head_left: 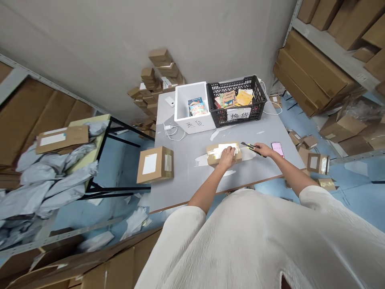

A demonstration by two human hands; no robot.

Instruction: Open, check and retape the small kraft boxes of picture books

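Observation:
A small cardboard box (212, 157) with a white label and tape on top lies on the grey table (186, 184). My left hand (227, 156) is over the label with its fingers curled down, holding the box from above. To the right of the box, my right hand (263, 149) is closed around a black and yellow utility knife (252, 148). The knife's tip end points left, near the box's right end but apart from it. White patches of torn paper or label residue (201, 160) show on the tabletop around the box.
Behind the box stand a white foam bin (195, 124) with booklets and a black crate (237, 122) with packets. A larger carton (155, 164) sits at the table's left edge. A phone (277, 149) lies right of my right hand. Cartons fill shelves on both sides.

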